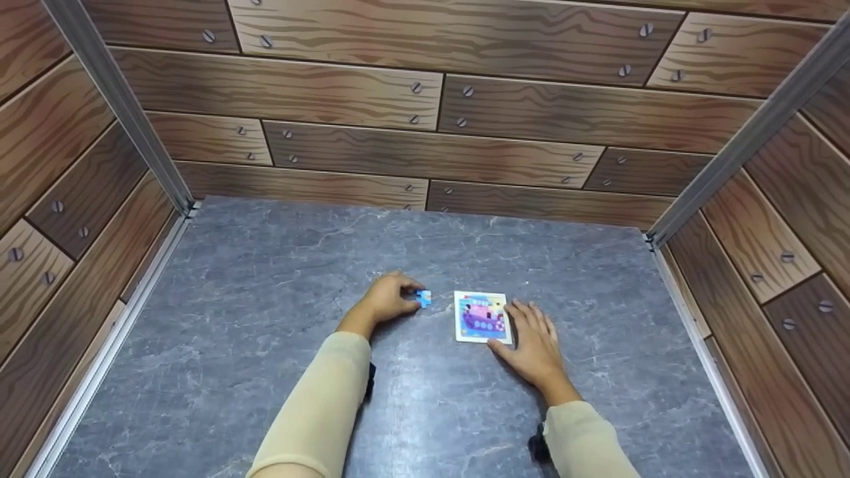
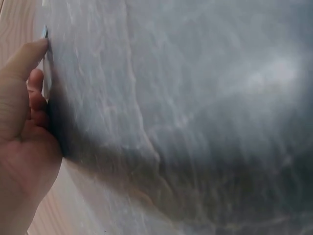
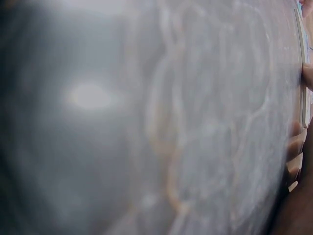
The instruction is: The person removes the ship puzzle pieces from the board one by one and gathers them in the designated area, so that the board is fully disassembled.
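Observation:
In the head view, the left hand [image 1: 390, 297] pinches a small blue jigsaw piece [image 1: 424, 299] between thumb and fingertips, just above or on the table. The left wrist view catches only a thin edge of that jigsaw piece [image 2: 45, 32] past the thumb. A square jigsaw puzzle [image 1: 481, 318] with a white border and a pink, purple and blue picture lies flat to the right. Against its right side rests the right hand [image 1: 533, 345], fingers extended, thumb touching the lower right corner. Only the puzzle's edge [image 3: 300, 41] shows in the right wrist view.
A grey marbled tabletop [image 1: 285, 279] spreads beneath both hands. Wood-patterned panels [image 1: 398, 146] stand at the back and on both sides, with metal rails [image 1: 697, 372] along the side edges.

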The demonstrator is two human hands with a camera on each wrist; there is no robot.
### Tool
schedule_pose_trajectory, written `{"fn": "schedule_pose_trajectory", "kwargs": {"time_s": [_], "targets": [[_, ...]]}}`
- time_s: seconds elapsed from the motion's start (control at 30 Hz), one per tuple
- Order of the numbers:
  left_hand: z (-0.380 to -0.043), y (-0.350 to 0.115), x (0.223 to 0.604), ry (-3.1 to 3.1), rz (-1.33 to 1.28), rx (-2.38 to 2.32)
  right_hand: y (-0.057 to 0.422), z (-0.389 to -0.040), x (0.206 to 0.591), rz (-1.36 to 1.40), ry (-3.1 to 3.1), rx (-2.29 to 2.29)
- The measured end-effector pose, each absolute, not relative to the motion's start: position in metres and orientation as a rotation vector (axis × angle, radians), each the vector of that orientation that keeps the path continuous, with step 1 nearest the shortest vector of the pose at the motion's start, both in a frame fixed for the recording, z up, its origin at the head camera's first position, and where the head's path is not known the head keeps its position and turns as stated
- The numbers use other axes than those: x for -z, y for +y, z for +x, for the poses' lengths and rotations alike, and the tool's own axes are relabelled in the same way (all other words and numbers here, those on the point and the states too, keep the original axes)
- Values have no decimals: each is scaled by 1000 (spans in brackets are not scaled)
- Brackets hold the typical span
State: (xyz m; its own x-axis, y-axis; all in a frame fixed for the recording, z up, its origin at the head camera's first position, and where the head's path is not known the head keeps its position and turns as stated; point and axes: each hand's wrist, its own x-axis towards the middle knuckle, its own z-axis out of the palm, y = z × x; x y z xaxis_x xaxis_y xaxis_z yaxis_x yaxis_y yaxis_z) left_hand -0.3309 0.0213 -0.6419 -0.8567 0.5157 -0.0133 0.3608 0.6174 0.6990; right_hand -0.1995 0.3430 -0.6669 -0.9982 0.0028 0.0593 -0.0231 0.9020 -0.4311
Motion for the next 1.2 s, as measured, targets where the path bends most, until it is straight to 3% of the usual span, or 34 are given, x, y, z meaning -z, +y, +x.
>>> {"fn": "schedule_pose_trajectory", "kwargs": {"time_s": [0.87, 1.2], "targets": [[-329, 20, 643, 2654, 637, -1081, 343, -202, 665, 21, -3022, -658], [-327, 18, 641, 2503, 495, -1381, 342, -200, 666, 8, -3034, -679]]}}
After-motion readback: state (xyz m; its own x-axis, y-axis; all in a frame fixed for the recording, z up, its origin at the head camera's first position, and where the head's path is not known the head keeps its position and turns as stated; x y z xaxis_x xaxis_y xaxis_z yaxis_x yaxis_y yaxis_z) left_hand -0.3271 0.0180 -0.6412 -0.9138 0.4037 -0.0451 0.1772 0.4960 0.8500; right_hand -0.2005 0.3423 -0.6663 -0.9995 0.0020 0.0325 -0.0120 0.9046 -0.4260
